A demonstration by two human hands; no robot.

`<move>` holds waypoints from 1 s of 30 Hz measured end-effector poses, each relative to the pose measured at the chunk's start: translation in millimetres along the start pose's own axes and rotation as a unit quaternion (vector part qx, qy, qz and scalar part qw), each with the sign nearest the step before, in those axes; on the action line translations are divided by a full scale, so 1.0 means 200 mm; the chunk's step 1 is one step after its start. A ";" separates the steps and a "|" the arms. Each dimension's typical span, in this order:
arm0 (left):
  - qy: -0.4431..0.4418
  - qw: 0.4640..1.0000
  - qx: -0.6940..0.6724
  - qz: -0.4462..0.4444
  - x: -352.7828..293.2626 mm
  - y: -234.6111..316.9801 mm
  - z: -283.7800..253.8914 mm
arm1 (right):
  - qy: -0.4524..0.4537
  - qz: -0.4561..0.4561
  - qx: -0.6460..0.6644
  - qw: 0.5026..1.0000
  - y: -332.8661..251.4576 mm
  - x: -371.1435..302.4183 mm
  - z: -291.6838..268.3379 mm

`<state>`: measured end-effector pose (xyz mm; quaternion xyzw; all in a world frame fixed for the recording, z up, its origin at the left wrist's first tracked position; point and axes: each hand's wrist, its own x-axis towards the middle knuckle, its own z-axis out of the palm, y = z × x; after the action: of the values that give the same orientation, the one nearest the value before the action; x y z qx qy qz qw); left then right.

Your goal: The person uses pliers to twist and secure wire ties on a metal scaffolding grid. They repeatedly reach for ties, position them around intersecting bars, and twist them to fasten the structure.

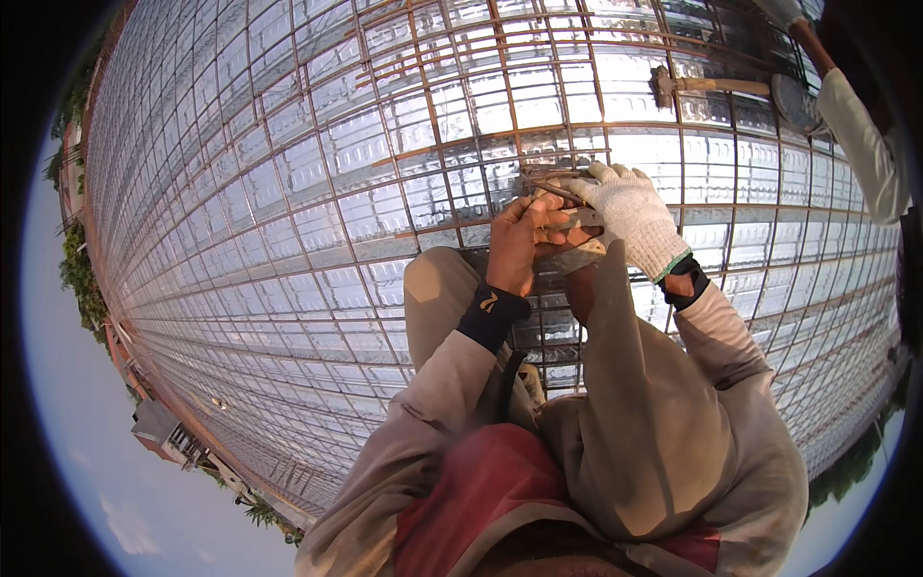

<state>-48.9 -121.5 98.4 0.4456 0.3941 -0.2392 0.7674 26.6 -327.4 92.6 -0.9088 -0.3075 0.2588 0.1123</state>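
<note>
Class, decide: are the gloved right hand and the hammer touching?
Apart: the head view shows bright metal decking between the gloved right hand and the hammer.

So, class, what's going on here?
Someone crouches over a steel bar grid. Their bare left hand and gloved right hand are close together at some thin brown rods or wires; the exact grip is unclear. A wooden-handled hammer lies farther off, right, near another person's pale sleeve.

Light: bright outdoor daylight. Glare: white burn-out on decking, just beyond the right hand. Shadow: across trousers below that hand. Distortion: mesh bars bowed, well left of the left hand; black circular rim.
</note>
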 end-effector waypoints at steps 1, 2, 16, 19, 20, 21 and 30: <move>0.009 1.000 -0.017 0.014 0.02 -0.01 -0.01 | 0.012 0.010 -0.021 1.000 -0.03 0.00 -0.01; 0.019 0.999 -0.035 0.029 0.06 -0.03 -0.02 | 0.023 0.020 -0.041 0.999 -0.06 0.01 -0.01; -0.027 0.994 -0.009 0.110 -0.13 0.10 -0.33 | 0.107 0.177 0.298 0.932 0.30 -0.06 -0.06; -0.048 0.990 -0.010 0.129 -0.16 0.08 -0.24 | 0.124 0.161 0.170 0.964 0.26 -0.06 -0.04; -0.041 0.989 -0.006 0.143 -0.16 0.09 -0.21 | 0.154 0.139 0.130 0.970 0.16 -0.03 -0.08; -0.032 0.983 0.035 0.177 -0.14 0.10 -0.19 | 0.185 0.119 0.141 0.965 0.06 -0.01 -0.13; -0.062 0.967 0.114 0.220 0.00 0.31 0.03 | 0.026 -0.132 0.424 0.895 -0.23 -0.02 -0.15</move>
<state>-2.4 -95.7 131.0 0.5901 0.2081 -0.1349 0.7683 17.8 -294.8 136.3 -0.7323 -0.2823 0.3237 0.5284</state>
